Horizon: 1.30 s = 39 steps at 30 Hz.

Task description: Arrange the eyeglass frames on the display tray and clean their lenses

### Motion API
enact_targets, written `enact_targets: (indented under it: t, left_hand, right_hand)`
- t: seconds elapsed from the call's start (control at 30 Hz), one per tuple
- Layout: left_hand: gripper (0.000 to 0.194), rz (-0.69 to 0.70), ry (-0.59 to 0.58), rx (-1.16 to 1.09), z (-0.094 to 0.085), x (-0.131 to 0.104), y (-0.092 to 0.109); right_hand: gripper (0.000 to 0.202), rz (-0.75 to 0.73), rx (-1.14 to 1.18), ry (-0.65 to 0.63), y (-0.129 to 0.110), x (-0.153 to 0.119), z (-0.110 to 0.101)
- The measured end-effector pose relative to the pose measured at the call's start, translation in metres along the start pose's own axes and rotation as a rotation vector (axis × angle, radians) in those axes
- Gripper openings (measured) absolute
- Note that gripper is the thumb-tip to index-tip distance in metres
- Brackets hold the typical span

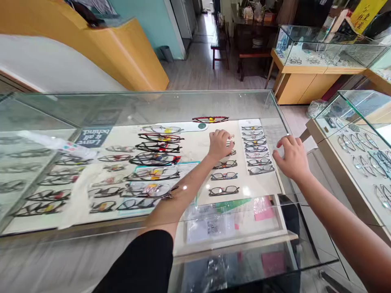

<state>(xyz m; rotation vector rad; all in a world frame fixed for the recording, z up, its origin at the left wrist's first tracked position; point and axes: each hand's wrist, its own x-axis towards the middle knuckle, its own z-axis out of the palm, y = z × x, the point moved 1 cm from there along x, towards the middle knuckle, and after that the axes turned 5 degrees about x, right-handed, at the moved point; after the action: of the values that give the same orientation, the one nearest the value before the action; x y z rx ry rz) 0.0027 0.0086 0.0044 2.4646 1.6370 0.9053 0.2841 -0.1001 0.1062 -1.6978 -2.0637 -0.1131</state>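
Observation:
My left hand is over the glass top of a display case, fingers bent and thumb apart, with nothing visible in it. Just beyond it lies a red pair of eyeglasses with a yellow tag. Under and below this hand runs a column of eyeglasses. At the case's right edge is my right hand, its thumb and curved fingers apart. I cannot tell whether it touches the glass. Left of it, a white card holds several glasses. More dark-framed glasses lie in overlapping rows left of my left forearm.
A white-and-clear tube and a white cloth or tissue rest on the left of the glass. An open drawer with plastic packets is below. Another display case stands to the right, and a wooden bench beyond.

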Motion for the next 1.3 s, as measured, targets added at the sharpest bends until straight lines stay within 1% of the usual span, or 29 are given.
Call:
enact_targets:
  t: [0.07,0.17,0.3,0.37,0.4,0.43,0.5,0.57,0.63,0.7,0.73,0.8,0.87,0.9,0.93,0.97,1.0,1.07,1.13,1.2,1.3]
  left_hand:
    - [0.011,0.063,-0.064,-0.041,0.001,-0.024,0.016]
    - [0.016,0.171,-0.153,-0.092,-0.003,-0.066,0.044]
    - [0.016,0.353,-0.314,-0.171,-0.019,-0.132,0.081]
    - [0.017,0.43,-0.399,-0.213,-0.032,-0.161,0.096]
    - [0.016,0.443,-0.469,-0.273,-0.04,-0.173,0.103]
    - [0.015,0.423,-0.529,-0.336,-0.05,-0.183,0.108]
    - [0.015,0.373,-0.634,-0.485,-0.073,-0.196,0.121]
    - [0.013,0.324,-0.656,-0.632,-0.104,-0.198,0.134]
    - [0.012,0.31,-0.606,-0.739,-0.138,-0.186,0.145]
    - [0.013,0.327,-0.526,-0.74,-0.172,-0.162,0.148]
    - [0.015,0.322,-0.48,-0.698,-0.186,-0.145,0.146]
    - [0.018,0.268,-0.409,-0.516,-0.205,-0.105,0.131]
    - [0.027,0.197,-0.304,-0.309,-0.215,-0.063,0.105]
    - [0.034,0.179,-0.252,-0.199,-0.216,-0.043,0.091]
    - [0.037,0.18,-0.225,-0.083,-0.215,-0.026,0.077]
    - [0.038,0.182,-0.228,0.033,-0.213,-0.01,0.064]
    - [0.041,0.179,-0.266,0.148,-0.21,0.002,0.053]
    - [0.056,0.148,-0.406,0.362,-0.202,0.021,0.037]
    - [0.069,0.108,-0.539,0.514,-0.194,0.031,0.028]
    - [0.076,0.078,-0.63,0.585,-0.186,0.037,0.025]
    - [0.081,0.048,-0.686,0.598,-0.174,0.043,0.022]
  right_hand:
    - [0.01,-0.005,0.016,0.001,0.001,0.002,0.001]
    - [0.01,0.013,0.021,-0.019,0.001,0.005,0.003]
    - [0.013,0.048,0.012,-0.065,0.0,0.011,0.004]
    - [0.014,0.047,0.015,-0.075,0.0,0.014,0.005]
    - [0.015,0.048,0.014,-0.079,0.0,0.015,0.005]
    - [0.016,0.051,0.013,-0.082,0.0,0.015,0.006]
    - [0.017,0.055,0.011,-0.082,0.001,0.017,0.007]
    - [0.018,0.047,0.014,-0.074,0.002,0.018,0.009]
    - [0.018,0.036,0.023,-0.063,0.003,0.019,0.011]
    - [0.018,0.036,0.028,-0.06,0.004,0.02,0.013]
    - [0.018,0.04,0.028,-0.06,0.004,0.02,0.013]
    - [0.017,0.05,0.028,-0.063,0.003,0.022,0.013]
    - [0.017,0.057,0.03,-0.073,0.002,0.023,0.012]
    - [0.017,0.06,0.032,-0.082,0.002,0.023,0.012]
    - [0.017,0.065,0.033,-0.093,0.001,0.024,0.011]
    - [0.018,0.07,0.034,-0.105,0.0,0.024,0.01]
    - [0.018,0.075,0.033,-0.115,-0.001,0.024,0.009]
    - [0.018,0.085,0.03,-0.124,-0.002,0.025,0.008]
    - [0.017,0.091,0.025,-0.12,-0.004,0.025,0.008]
    - [0.016,0.095,0.022,-0.114,-0.005,0.025,0.008]
    - [0.017,0.092,0.028,-0.116,-0.007,0.024,0.007]
